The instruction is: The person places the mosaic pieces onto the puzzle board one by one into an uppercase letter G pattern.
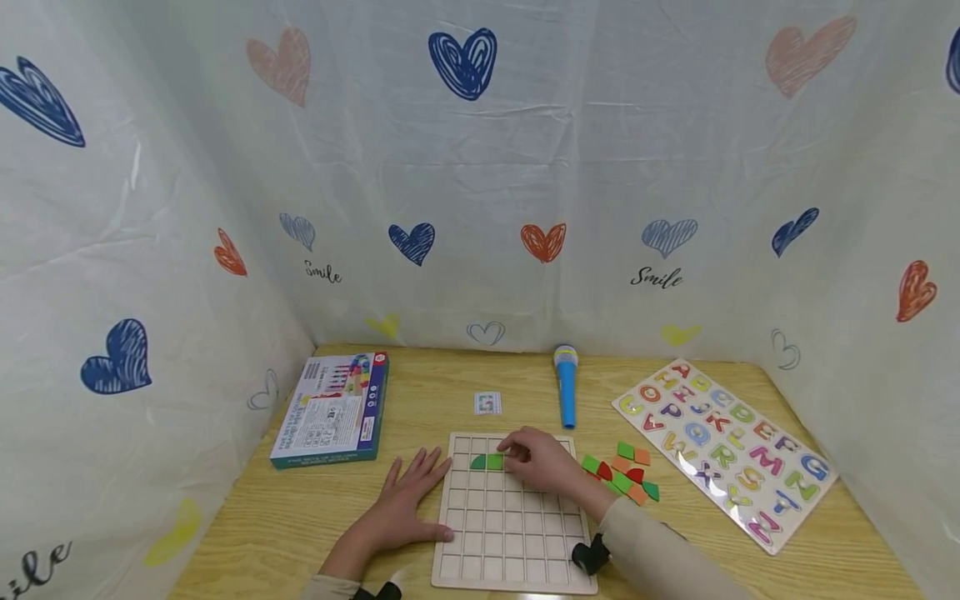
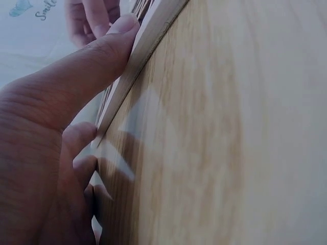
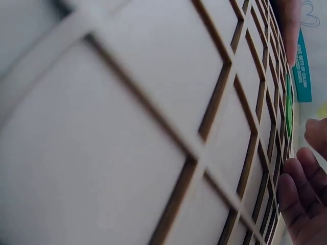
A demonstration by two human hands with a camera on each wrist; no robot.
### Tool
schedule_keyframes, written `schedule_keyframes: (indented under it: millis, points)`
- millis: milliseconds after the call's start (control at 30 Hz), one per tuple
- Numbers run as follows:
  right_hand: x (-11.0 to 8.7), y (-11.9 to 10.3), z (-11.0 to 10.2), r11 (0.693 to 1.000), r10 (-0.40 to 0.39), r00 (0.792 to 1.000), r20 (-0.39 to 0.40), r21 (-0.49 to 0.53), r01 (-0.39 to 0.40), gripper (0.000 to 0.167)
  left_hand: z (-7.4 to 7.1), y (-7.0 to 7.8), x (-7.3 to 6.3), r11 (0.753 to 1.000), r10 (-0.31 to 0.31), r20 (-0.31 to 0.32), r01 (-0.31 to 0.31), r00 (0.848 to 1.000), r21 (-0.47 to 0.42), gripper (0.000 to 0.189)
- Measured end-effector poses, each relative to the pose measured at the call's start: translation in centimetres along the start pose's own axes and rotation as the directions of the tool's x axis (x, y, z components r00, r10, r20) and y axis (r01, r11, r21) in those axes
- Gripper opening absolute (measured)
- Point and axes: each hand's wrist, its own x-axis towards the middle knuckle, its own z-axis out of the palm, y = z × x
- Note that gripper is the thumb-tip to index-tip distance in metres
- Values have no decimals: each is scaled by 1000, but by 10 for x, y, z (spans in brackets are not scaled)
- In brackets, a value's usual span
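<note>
A pale wooden grid board (image 1: 480, 521) lies in front of me. Two green pieces sit in its upper rows: a rounded one (image 1: 477, 462) and a square tile (image 1: 495, 462) beside it. My left hand (image 1: 401, 510) is spread at the board's left side, its thumb resting on the edge and the other fingertips by the upper left rim. Over the upper part of the board, my right hand (image 1: 546, 463) has loosely bent fingers close to the square tile. In the right wrist view its fingers (image 3: 306, 178) show nothing between them.
Right of the board lies a loose pile of green, orange and red pieces (image 1: 621, 482). Farther right is an alphabet board (image 1: 727, 454). A small pattern card (image 1: 487, 403) and a blue toy microphone (image 1: 567, 392) lie behind; a box (image 1: 330, 408) lies at left.
</note>
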Motion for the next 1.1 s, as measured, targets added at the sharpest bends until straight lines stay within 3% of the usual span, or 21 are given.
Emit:
schedule_keyframes:
  millis: [233,567,833,1100]
  points:
    - [-20,13,-19,1000,-26,998,-52,-7,26,14,0,-1,0,1000,6,0,-6,1000,-10,107]
    - [-56,46,-53,996,84,991,-105,16,-83,17,2,-2,-1,1000,4,-1,-4,1000,13,108]
    - [-83,66,-76,980,184,959,-214,-38,-197,17,3,-2,0,1000,9,-12,-9,1000,20,108]
    - [-104,77,-87,967,225,945,-238,-67,-247,19,2,0,0,1000,5,-8,-5,1000,9,108]
